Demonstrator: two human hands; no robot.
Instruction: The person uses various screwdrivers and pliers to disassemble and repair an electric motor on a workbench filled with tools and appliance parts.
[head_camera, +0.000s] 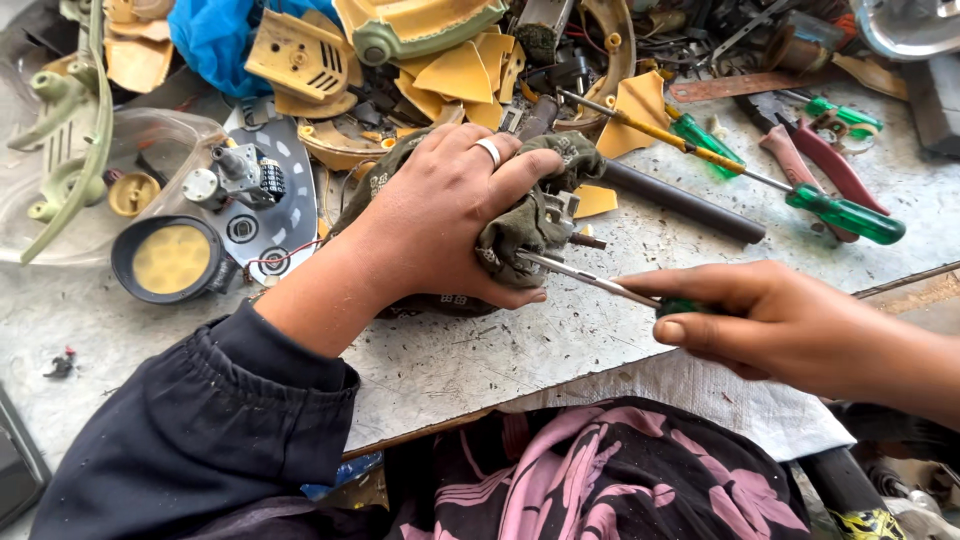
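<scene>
My left hand (450, 215), with a ring on one finger, grips a small metal motor part (560, 215) wrapped in a dirty olive cloth (520, 235) on the grey worktop (600, 330). My right hand (770, 320) holds a green-handled screwdriver (600, 283). Its metal shaft points left and its tip reaches into the wrapped part under my left thumb. Most of the part is hidden by the cloth and my fingers.
Two green-handled screwdrivers (845, 215) and red-handled pliers (825, 165) lie at the right. A dark metal rod (680, 203) lies behind the part. Yellow plastic housing pieces (460, 70), a blue cloth (215, 40) and a round lamp (170, 260) crowd the back and left.
</scene>
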